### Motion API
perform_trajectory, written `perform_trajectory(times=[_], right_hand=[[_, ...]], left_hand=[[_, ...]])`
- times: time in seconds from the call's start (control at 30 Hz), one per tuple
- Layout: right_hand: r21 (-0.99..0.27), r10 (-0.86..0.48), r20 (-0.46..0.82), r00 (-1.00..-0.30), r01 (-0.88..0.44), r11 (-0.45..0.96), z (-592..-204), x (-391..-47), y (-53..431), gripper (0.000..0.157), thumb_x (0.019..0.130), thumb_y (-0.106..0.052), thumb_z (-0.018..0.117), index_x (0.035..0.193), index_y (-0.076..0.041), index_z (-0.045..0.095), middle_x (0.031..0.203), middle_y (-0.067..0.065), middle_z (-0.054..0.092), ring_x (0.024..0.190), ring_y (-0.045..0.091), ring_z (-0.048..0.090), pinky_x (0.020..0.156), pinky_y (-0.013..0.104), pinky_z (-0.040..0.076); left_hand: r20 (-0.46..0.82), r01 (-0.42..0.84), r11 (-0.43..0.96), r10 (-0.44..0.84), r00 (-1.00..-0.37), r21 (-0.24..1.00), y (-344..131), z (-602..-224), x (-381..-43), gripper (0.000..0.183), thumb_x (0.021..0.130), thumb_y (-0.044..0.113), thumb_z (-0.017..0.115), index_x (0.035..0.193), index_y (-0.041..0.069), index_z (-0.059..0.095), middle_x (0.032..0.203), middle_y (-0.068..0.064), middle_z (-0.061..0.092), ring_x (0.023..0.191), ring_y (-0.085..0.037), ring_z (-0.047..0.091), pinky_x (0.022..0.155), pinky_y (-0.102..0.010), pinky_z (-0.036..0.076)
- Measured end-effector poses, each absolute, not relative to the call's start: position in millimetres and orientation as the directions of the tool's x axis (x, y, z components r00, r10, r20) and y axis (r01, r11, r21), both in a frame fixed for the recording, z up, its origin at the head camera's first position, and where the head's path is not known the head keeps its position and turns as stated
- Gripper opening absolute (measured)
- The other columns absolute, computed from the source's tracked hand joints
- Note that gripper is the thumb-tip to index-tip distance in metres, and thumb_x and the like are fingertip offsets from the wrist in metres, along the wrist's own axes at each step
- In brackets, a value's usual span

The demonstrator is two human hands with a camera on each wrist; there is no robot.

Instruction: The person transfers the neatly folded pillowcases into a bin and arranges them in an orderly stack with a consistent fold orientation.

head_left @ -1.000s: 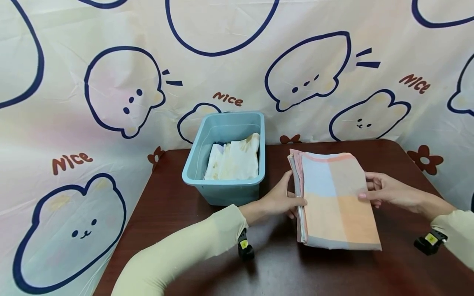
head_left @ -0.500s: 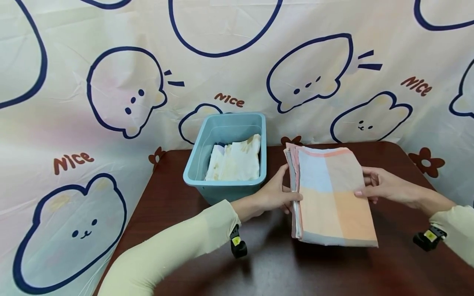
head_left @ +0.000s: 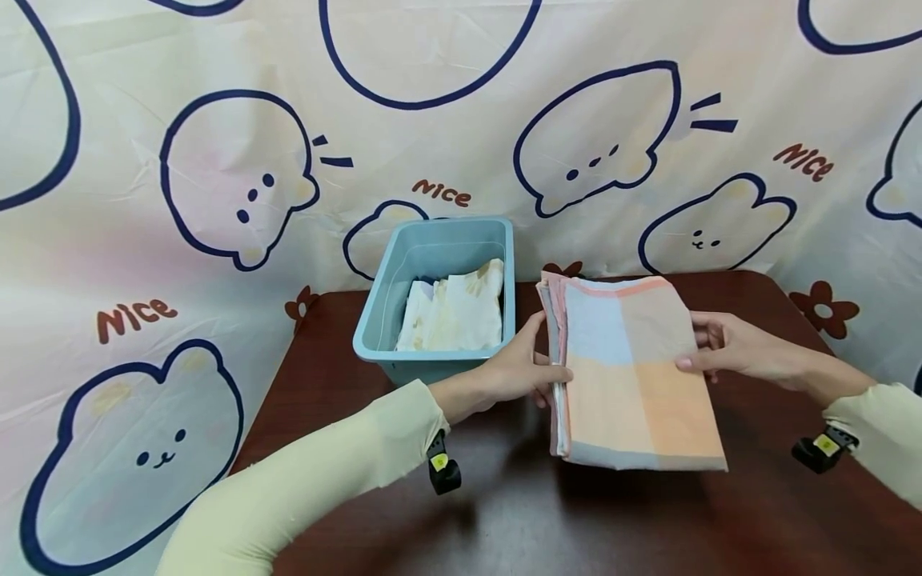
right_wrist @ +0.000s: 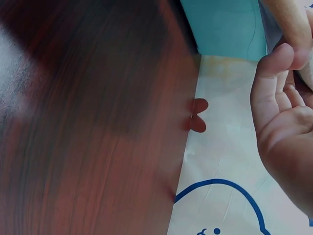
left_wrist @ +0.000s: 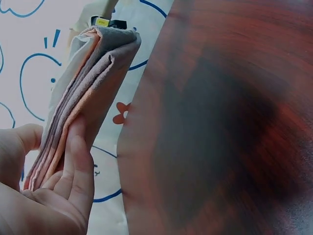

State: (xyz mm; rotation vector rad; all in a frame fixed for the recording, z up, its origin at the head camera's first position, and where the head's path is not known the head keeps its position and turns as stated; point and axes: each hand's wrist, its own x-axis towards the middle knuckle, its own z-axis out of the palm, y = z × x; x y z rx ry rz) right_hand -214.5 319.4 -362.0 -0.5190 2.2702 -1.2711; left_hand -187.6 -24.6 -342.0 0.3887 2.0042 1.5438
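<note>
A folded checked cloth [head_left: 634, 376] in peach, pale blue, beige and grey is held up over the table, its broad face towards me. On its left side, my left hand [head_left: 511, 372] grips the stacked folds, thumb on the front face. In the left wrist view the same cloth [left_wrist: 98, 73] shows its layered edge, with fingers behind and the thumb on the other side. My right hand [head_left: 742, 352] pinches the cloth's right edge, thumb in front and fingers partly hidden behind. The right wrist view shows the right hand [right_wrist: 286, 117] at its right margin.
A light blue plastic bin [head_left: 382, 354] stands on the dark wooden table [head_left: 317, 344], just left of the cloth. White folded cloths with brownish patches [head_left: 461, 308] lie inside it. A patterned curtain [head_left: 432, 144] hangs behind the table.
Both hands have carried the cloth a little to the left and slightly up, closer to the bin. The grip looks the same. The bin and its contents have stayed put.
</note>
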Motion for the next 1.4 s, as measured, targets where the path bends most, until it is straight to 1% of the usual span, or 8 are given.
perform_trajectory(times=[0.23, 0.37, 0.6, 0.8, 0.87, 1.0, 1.27, 1.4], right_hand=[[-0.876, -0.53, -0.211, -0.821, -0.081, 0.475, -359, -216, 312, 0.04, 0.094, -0.014, 0.06, 0.13, -0.006, 0.042, 0.093, 0.004, 0.071, 0.065, 0.02, 0.061, 0.055, 0.036, 0.051], [-0.882, -0.527, -0.201, -0.825, -0.082, 0.464, -356, -218, 306, 0.041, 0.094, -0.015, 0.06, 0.131, -0.007, 0.042, 0.093, 0.004, 0.071, 0.066, 0.021, 0.06, 0.055, 0.036, 0.05], [-0.895, -0.542, -0.184, -0.82, -0.089, 0.438, -348, -221, 295, 0.045, 0.094, -0.014, 0.06, 0.134, -0.006, 0.041, 0.095, 0.003, 0.071, 0.068, 0.018, 0.061, 0.056, 0.034, 0.05], [-0.902, -0.545, -0.173, -0.82, -0.091, 0.423, -343, -227, 285, 0.048, 0.093, -0.014, 0.061, 0.136, -0.007, 0.04, 0.094, 0.003, 0.071, 0.068, 0.017, 0.062, 0.055, 0.035, 0.05], [-0.903, -0.55, -0.167, -0.818, -0.097, 0.419, -342, -228, 281, 0.049, 0.093, -0.014, 0.061, 0.136, -0.007, 0.04, 0.093, 0.003, 0.07, 0.066, 0.016, 0.06, 0.055, 0.035, 0.051], [-0.905, -0.55, -0.161, -0.82, -0.1, 0.414, -341, -231, 273, 0.05, 0.092, -0.015, 0.063, 0.136, -0.008, 0.04, 0.094, 0.003, 0.07, 0.064, 0.015, 0.058, 0.056, 0.035, 0.051], [-0.919, -0.567, -0.135, -0.812, -0.112, 0.379, -340, -235, 261, 0.048, 0.093, -0.015, 0.063, 0.134, -0.006, 0.041, 0.092, 0.0, 0.071, 0.063, 0.013, 0.058, 0.056, 0.034, 0.051], [-0.92, -0.566, -0.126, -0.815, -0.118, 0.374, -338, -237, 257, 0.05, 0.093, -0.015, 0.063, 0.136, -0.006, 0.039, 0.094, -0.001, 0.071, 0.064, 0.011, 0.059, 0.056, 0.034, 0.051]], left_hand=[[-0.27, -0.112, 0.303, 0.552, -0.789, 0.946, -31, -336, -189, 0.094, 0.091, 0.015, 0.066, 0.153, 0.037, 0.0, 0.086, -0.01, 0.072, 0.056, -0.017, 0.062, 0.054, -0.031, 0.055], [-0.269, -0.105, 0.31, 0.55, -0.791, 0.945, -35, -332, -191, 0.094, 0.091, 0.015, 0.066, 0.154, 0.036, 0.0, 0.084, -0.008, 0.071, 0.056, -0.017, 0.062, 0.055, -0.031, 0.055], [-0.269, -0.092, 0.329, 0.548, -0.792, 0.94, -44, -325, -195, 0.092, 0.091, 0.016, 0.065, 0.153, 0.036, 0.0, 0.089, -0.01, 0.073, 0.056, -0.016, 0.062, 0.059, -0.032, 0.057], [-0.284, -0.078, 0.375, 0.534, -0.796, 0.924, -56, -316, -200, 0.096, 0.092, 0.018, 0.064, 0.155, 0.032, -0.008, 0.08, -0.005, 0.07, 0.057, -0.016, 0.062, 0.062, -0.034, 0.057], [-0.29, -0.073, 0.393, 0.529, -0.798, 0.917, -60, -315, -202, 0.096, 0.092, 0.018, 0.064, 0.155, 0.031, -0.008, 0.076, -0.004, 0.068, 0.057, -0.016, 0.061, 0.062, -0.035, 0.057], [-0.3, -0.07, 0.41, 0.529, -0.794, 0.91, -68, -311, -205, 0.097, 0.092, 0.018, 0.064, 0.155, 0.03, -0.008, 0.074, -0.004, 0.067, 0.056, -0.016, 0.06, 0.063, -0.035, 0.057], [-0.29, -0.057, 0.407, 0.538, -0.792, 0.911, -78, -305, -211, 0.092, 0.091, 0.014, 0.064, 0.154, 0.033, -0.001, 0.086, -0.011, 0.072, 0.055, -0.015, 0.061, 0.058, -0.031, 0.055], [-0.282, -0.043, 0.404, 0.554, -0.783, 0.914, -83, -301, -214, 0.091, 0.091, 0.014, 0.063, 0.154, 0.034, 0.0, 0.094, -0.015, 0.073, 0.055, -0.016, 0.061, 0.058, -0.031, 0.055]])
